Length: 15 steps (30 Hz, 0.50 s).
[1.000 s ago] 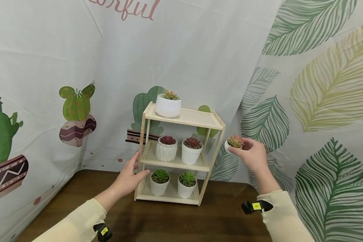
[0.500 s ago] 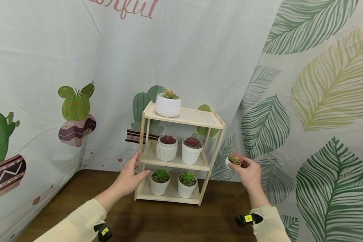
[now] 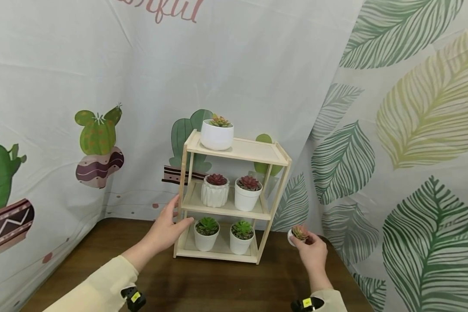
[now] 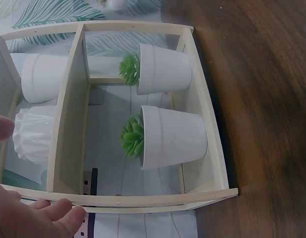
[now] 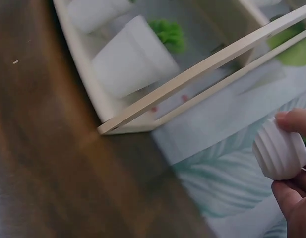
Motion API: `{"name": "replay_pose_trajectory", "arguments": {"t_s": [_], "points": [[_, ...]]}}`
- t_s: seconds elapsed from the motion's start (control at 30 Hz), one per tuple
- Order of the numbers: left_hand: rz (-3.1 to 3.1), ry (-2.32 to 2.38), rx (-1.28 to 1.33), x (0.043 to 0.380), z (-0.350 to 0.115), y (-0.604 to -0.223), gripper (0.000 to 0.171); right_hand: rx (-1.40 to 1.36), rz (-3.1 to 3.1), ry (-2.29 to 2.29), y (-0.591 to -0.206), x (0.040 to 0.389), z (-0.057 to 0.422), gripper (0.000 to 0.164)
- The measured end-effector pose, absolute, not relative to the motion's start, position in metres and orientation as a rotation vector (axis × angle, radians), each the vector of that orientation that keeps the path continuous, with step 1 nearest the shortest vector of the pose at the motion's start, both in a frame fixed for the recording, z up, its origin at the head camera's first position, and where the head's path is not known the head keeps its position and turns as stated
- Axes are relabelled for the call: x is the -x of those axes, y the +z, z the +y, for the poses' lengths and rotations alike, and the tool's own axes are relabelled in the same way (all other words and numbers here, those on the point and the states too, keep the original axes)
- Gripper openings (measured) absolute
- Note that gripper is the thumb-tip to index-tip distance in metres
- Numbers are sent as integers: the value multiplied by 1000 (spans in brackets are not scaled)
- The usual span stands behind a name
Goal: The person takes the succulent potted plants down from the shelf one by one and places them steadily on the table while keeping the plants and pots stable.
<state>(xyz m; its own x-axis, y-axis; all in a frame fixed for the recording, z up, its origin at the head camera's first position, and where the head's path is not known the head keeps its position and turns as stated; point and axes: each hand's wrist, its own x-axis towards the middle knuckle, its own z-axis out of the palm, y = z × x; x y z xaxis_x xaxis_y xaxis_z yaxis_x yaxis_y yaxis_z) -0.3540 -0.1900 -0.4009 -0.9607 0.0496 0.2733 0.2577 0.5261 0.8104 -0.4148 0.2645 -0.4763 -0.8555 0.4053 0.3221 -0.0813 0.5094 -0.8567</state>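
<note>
A small white ribbed pot (image 5: 280, 151) with a pinkish-green succulent (image 3: 300, 232) is pinched between the thumb and fingers of my right hand (image 3: 313, 255), held to the right of the wooden shelf. My left hand (image 3: 164, 226) is at the left side of the three-tier shelf (image 3: 218, 259), its fingers extended along the outside of the left post and its thumb pointing inward. On the top tier stands a round white pot (image 3: 217, 136) with a succulent. The middle tier bears a fluted pot (image 3: 214, 193) and a smooth pot (image 3: 247, 199), both with dark red succulents.
Two white pots with green succulents, the left one (image 3: 206, 238) and the right one (image 3: 241, 242), stand on the bottom tier. The shelf rests on a dark wooden table (image 3: 218, 286). A printed cloth (image 3: 257, 69) with cacti and leaves hangs behind and at the sides.
My right hand has moved down and slightly left with the small succulent pot, from beside the middle tier to near the table's height. My left hand stays at the shelf's left side.
</note>
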Motion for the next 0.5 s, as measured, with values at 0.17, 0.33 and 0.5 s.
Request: {"name": "replay_pose_trajectory", "arguments": {"t_s": [0.17,0.33,0.5], "points": [[-2546,-1402,262,354,-191,-401,94,302,-2276,1287,-506,416,261,54],[-2546,-1401,260,352,-189,-401,93,322,-2308,1271,-525,414,258,53],[-2545,-1406,261,350,-187,-399,93,329,-2304,1255,-538,415,256,54]]}}
